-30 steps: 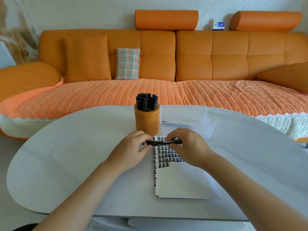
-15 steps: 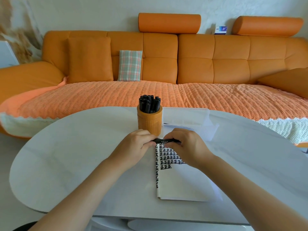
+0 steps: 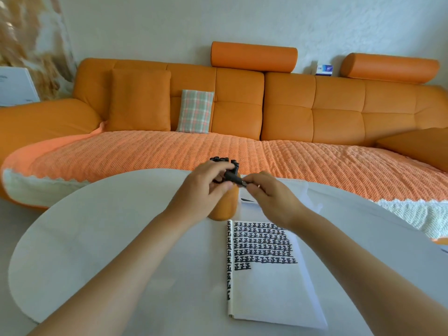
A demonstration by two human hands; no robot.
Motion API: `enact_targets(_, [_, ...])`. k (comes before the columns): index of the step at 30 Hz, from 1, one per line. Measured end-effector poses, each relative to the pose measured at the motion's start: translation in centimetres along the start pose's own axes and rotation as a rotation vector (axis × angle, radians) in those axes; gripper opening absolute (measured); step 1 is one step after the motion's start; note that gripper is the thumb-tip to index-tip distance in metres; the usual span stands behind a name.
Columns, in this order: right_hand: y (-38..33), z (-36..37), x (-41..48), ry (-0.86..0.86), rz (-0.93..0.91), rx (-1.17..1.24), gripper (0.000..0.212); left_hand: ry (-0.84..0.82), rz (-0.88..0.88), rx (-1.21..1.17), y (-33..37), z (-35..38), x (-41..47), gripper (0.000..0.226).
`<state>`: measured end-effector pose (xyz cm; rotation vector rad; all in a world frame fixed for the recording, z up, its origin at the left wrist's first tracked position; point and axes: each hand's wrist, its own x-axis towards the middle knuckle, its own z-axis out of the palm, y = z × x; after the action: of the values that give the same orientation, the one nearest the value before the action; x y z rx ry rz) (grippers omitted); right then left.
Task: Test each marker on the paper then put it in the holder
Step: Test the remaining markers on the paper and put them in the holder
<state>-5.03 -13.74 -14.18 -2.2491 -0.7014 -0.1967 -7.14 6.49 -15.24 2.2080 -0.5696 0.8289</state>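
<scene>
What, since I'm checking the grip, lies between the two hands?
A black marker, gripped by left hand and right hand, the holder behind it; head view.

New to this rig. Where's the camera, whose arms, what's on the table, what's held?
No machine: a person works with bare hands. The one picture comes from a wide-angle camera worn on the head, looking forward and down, so both arms enter from below. On the white table are an orange holder with black markers in it and a paper pad bearing rows of black test marks. The left hand and right hand each have a grip on one end of a marker, raised by the holder's top.
</scene>
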Motion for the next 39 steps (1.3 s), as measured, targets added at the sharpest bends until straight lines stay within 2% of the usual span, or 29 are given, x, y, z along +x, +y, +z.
enact_targets(4, [-0.8, -1.7, 2.9, 0.145, 0.095, 0.243, 0.009, 0.154, -0.169, 0.013, -2.1, -0.1, 2.5, 0.036])
enact_targets(8, [-1.3, -1.9, 5.1, 0.256, 0.094, 0.409, 0.007, -0.018, -0.385, -0.006, -4.7, 1.0, 4.1, 0.04])
enact_targets(13, [-0.8, -0.1, 6.6, 0.26, 0.098, 0.312, 0.008, -0.113, -0.545, -0.326, -5.5, 2.3, 4.5, 0.047])
enact_targets(16, [-0.2, 1.1, 6.9, 0.192, 0.078, 0.085, 0.014, -0.136, -0.534, -0.358, -5.2, 2.8, 4.7, 0.05])
enact_targets(20, [0.2, 1.9, 7.1, 0.216, -0.09, -0.119, 0.061, -0.139, -0.544, -0.466, -5.1, 3.1, 4.6, 0.054])
enact_targets(23, [1.2, 2.4, 7.4, 0.267, -0.209, -0.32, 0.047, -0.177, -0.56, -0.537, -5.0, 3.0, 4.2, 0.078])
enact_targets(24, [1.5, 2.5, 7.4, 0.26, -0.192, -0.287, 0.046, -0.193, -0.557, -0.527, -5.0, 2.9, 4.1, 0.083])
enact_targets(26, [1.8, 3.1, 7.1, 0.169, -0.111, -0.106, 0.06, -0.204, -0.552, -0.497, -5.1, 2.8, 4.1, 0.086])
enact_targets(28, [1.4, 3.8, 6.9, 0.086, 0.005, 0.091, 0.075, -0.181, -0.552, -0.486, -5.2, 2.9, 4.2, 0.084])
enact_targets(29, [1.3, 4.0, 6.9, 0.082, 0.06, 0.16, 0.075, -0.167, -0.552, -0.487, -5.2, 3.0, 4.2, 0.08])
enact_targets(32, [1.4, 4.3, 7.3, 0.116, 0.094, 0.191, 0.049, -0.128, -0.544, -0.518, -5.2, 3.5, 4.1, 0.068])
enact_targets(33, [1.4, 4.3, 7.4, 0.107, 0.095, 0.221, 0.048, -0.11, -0.544, -0.543, -5.2, 3.6, 4.1, 0.066])
enact_targets(36, [1.2, 3.8, 7.5, 0.052, 0.11, 0.323, 0.072, -0.096, -0.546, -0.573, -5.2, 3.6, 4.2, 0.071])
enact_targets(39, [1.4, 3.5, 7.4, -0.019, 0.078, 0.298, 0.072, -0.127, -0.512, -0.541, -5.4, 3.3, 4.3, 0.079])
